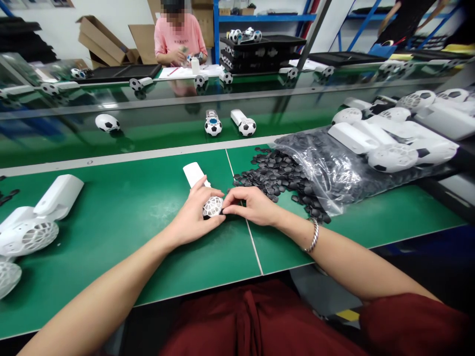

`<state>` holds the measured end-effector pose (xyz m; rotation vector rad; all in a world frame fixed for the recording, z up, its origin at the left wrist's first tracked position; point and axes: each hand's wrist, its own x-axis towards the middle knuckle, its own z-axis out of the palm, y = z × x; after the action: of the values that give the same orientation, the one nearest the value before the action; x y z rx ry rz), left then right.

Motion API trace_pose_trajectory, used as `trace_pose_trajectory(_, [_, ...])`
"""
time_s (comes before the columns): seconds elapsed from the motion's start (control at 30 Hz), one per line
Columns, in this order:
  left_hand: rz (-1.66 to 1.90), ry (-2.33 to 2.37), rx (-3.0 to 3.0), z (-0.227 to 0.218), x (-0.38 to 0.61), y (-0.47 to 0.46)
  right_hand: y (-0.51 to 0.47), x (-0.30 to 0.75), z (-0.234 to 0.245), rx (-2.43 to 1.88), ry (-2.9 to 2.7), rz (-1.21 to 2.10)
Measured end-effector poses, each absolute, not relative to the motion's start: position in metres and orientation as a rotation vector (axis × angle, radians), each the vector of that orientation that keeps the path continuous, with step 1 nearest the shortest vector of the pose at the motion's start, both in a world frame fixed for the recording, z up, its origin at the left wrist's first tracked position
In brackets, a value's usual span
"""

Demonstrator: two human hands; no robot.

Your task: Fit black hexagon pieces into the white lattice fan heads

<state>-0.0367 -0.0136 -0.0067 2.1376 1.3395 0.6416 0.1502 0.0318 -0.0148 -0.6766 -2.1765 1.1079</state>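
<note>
- Left hand (193,215) is gripping white soccer-ball fan (208,200), lying on green table (111,217).
- Right hand (250,205) is pinching a black patch against fan's ball head.
- Black patch pile (278,175) is spilling from plastic bag (334,173) just beside.

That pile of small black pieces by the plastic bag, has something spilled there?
Yes, it looks so. The small black flat pieces have poured out of the open clear plastic bag onto the green table, loosely scattered right beside the right hand. Nothing else looks damaged or askew.
</note>
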Motion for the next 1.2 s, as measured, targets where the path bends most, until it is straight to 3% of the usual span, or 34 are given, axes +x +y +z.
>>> trace_pose_trajectory(0.3, [0.66,1.297,2.162,-0.005,-0.035,-0.012,0.04,0.144,-0.017,-0.923,-2.09,1.236])
trace_pose_trajectory(0.57, [0.67,1.288,2.155,-0.01,-0.038,-0.016,0.062,0.169,-0.012,-1.522,-2.406,0.138])
trace_pose_trajectory(0.93, [0.575,1.46,2.007,0.0,-0.057,-0.009,0.052,0.172,-0.011,-1.545,-2.615,0.083])
trace_pose_trajectory(1.2, [0.56,1.467,1.985,0.002,-0.055,-0.009,0.057,0.175,-0.014,-1.324,-2.39,0.364])
